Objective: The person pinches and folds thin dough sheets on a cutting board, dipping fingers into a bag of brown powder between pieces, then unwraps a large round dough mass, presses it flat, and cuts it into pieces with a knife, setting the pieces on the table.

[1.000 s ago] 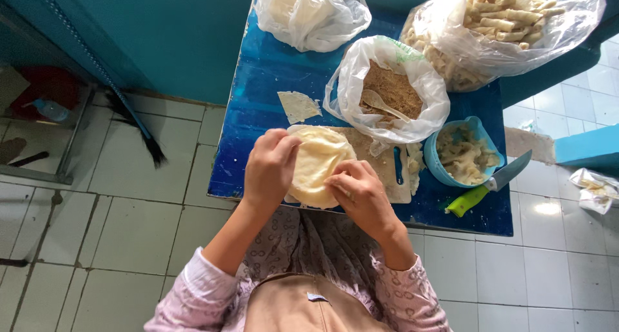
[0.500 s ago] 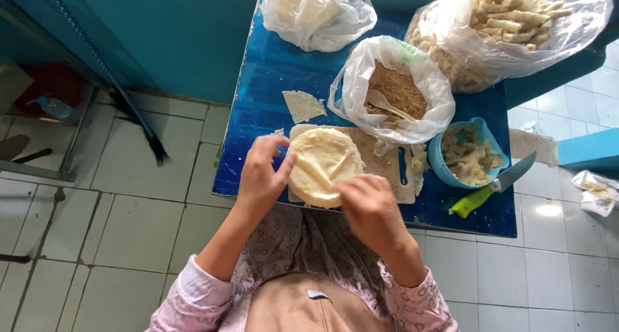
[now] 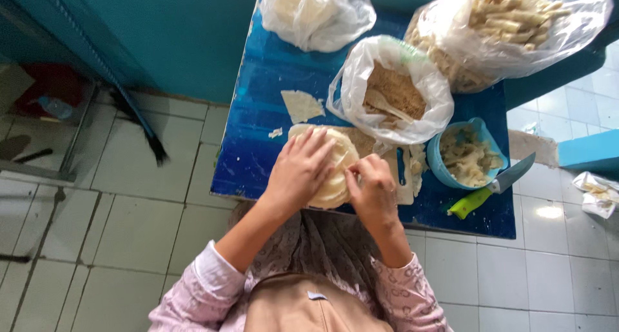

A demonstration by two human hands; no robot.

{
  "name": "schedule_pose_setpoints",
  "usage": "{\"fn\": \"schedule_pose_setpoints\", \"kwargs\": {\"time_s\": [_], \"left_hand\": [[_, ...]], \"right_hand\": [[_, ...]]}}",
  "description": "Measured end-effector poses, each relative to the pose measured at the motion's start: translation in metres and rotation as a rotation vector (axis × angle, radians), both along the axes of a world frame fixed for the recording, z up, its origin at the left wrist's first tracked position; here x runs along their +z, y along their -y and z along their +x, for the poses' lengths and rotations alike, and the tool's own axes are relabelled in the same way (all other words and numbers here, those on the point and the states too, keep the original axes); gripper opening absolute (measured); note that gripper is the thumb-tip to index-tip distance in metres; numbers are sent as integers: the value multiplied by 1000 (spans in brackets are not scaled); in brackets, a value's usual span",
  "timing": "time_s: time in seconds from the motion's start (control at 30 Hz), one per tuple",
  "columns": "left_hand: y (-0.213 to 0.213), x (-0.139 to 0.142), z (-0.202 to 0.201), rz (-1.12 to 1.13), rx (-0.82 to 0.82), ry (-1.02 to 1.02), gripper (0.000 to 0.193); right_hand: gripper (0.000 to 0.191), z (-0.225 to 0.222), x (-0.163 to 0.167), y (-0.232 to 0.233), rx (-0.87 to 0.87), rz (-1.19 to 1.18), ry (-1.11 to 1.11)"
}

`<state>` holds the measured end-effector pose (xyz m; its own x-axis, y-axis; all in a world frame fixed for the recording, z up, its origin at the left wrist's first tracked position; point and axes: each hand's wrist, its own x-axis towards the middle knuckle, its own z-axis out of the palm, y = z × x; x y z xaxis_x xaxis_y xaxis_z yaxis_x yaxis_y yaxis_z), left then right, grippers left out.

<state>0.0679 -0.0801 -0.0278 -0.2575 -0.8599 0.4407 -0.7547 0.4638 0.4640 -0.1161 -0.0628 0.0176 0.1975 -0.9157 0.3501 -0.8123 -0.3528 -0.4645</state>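
Wrapper stack | round, pale cream, thin | left hand flat on it | right hand pinching edge

Blue table bearing three plastic bags, blue bowl, green-handled knife, cutting board, wrapper scrap.

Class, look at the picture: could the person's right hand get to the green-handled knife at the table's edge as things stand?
Probably yes. The right hand rests on the stack of thin round wrappers, and the knife lies to its right beside the blue bowl. Only bare blue table shows between them, with the green handle nearer the hand.
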Motion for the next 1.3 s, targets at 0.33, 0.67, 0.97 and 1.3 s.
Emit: {"fn": "schedule_pose_setpoints", "kwargs": {"time_s": [0.33, 0.67, 0.97, 1.3], "left_hand": [[-4, -9, -5, 103, 6, 117, 57], [10, -5, 34, 445, 249, -350, 61], [65, 15, 48, 930, -9, -156, 47], [49, 20, 42, 618, -56, -320, 47]], "right_hand": [[8, -16, -3, -7, -73, -11, -395], [48, -5, -24, 52, -52, 261, -7], [52, -8, -28, 84, -55, 609, 209], [39, 4, -36, 71, -15, 285, 181]]}}
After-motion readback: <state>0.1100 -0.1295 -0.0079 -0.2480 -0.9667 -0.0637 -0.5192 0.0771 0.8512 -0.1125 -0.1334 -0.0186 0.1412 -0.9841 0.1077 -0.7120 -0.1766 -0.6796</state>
